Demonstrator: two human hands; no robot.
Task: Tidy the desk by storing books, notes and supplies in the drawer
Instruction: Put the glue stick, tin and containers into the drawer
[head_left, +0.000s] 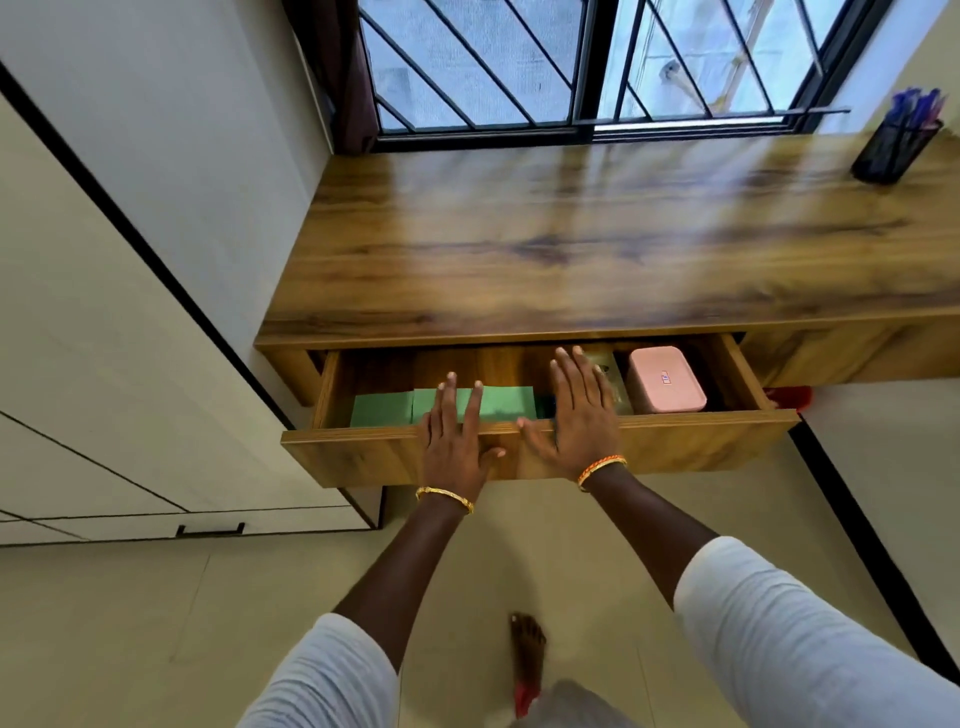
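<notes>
Since the drawer (519, 457) hangs pulled out under the desk (571, 249), with green notes (389, 408) and a pink box (665, 379) inside, closing it looks like your step. Your left hand (454, 441) and right hand (576, 415) lie flat-fingered over its front edge, grasping nothing; push evenly and lift your fingertips clear first.

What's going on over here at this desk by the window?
A person has both hands flat on the front of an open drawer, left hand and right hand, fingers straight. Inside lie green notes and a pink box. A pen holder stands on the desk.
</notes>
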